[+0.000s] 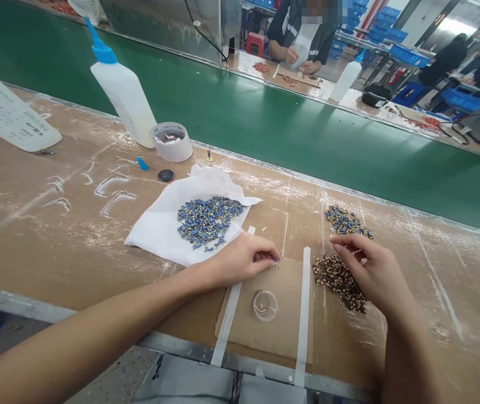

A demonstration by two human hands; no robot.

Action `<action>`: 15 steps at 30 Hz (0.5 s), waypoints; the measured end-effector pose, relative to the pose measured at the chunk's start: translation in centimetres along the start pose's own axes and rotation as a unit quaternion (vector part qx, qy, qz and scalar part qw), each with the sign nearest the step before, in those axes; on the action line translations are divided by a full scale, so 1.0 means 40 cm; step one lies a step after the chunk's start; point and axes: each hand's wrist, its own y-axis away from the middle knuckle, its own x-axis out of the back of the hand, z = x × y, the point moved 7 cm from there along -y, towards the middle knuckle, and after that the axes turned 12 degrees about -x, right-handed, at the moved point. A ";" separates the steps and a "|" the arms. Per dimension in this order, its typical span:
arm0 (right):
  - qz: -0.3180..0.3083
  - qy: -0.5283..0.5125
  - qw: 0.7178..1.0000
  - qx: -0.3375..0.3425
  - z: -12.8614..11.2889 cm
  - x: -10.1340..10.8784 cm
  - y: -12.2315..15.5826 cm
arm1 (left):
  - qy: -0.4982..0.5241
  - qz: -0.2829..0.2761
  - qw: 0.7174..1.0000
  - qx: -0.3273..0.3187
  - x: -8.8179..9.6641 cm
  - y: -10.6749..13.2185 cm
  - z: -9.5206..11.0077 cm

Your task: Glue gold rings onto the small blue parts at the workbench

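My left hand (251, 259) is pinched above a cardboard pad (243, 331), with a tiny dark part (278, 265) just showing at its fingertips. On the right, my right hand (364, 264) has thumb and forefinger together over a pile of small brown-and-cream parts (341, 286); whatever is between them is too small to make out. Behind that hand lies a smaller pile of blue-and-yellow parts (347, 220). Many small blue parts with yellow ends (208, 219) rest on a white sheet (155, 227) left of my left hand. A small clear round dish (265, 306) stands on the pad.
White tape strips (302, 314) run along the pad. At the back left stand a white bottle with blue nozzle (124, 95), a larger bottle (8, 112), a tape roll (172, 143) and a black cap (166, 175). Beyond a green conveyor belt (240, 112), another person (302, 39) sits working.
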 end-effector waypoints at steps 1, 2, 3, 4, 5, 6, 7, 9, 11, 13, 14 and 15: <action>0.007 0.021 1.000 -0.004 0.022 0.008 -0.007 | 0.001 0.001 1.000 0.000 -0.001 0.000 -0.002; 0.002 0.037 0.999 -0.002 0.036 0.009 -0.012 | 0.002 0.002 1.000 0.002 -0.001 0.000 -0.004; -0.013 0.047 0.999 0.007 0.043 0.005 -0.014 | 0.003 0.005 1.000 0.005 -0.001 -0.001 -0.005; -0.030 0.053 0.998 0.017 0.044 -0.002 -0.014 | 0.005 0.006 1.000 0.008 -0.001 -0.001 -0.007; -0.045 0.057 0.997 0.024 0.043 -0.010 -0.013 | 0.005 0.006 1.000 0.010 -0.001 -0.001 -0.008; -0.056 0.063 0.996 0.027 0.041 -0.017 -0.012 | 0.005 0.006 1.000 0.011 -0.001 -0.001 -0.008; -0.062 0.070 0.995 0.025 0.040 -0.024 -0.011 | 0.004 0.005 1.000 0.011 -0.001 -0.001 -0.007; -0.060 0.088 0.994 0.018 0.040 -0.034 -0.010 | -0.001 -0.002 1.000 0.009 -0.003 -0.002 -0.006; -0.045 0.107 0.993 0.012 0.041 -0.043 -0.010 | -0.007 -0.008 1.000 0.009 -0.004 -0.002 -0.005; -0.029 0.125 0.992 0.013 0.040 -0.051 -0.011 | -0.011 -0.013 1.000 0.007 -0.005 -0.001 -0.005; -0.021 0.130 0.991 0.016 0.038 -0.056 -0.011 | -0.010 -0.013 1.000 0.006 -0.006 -0.001 -0.005; -0.016 0.134 0.991 0.019 0.035 -0.059 -0.011 | -0.008 -0.012 1.000 0.005 -0.007 0.000 -0.005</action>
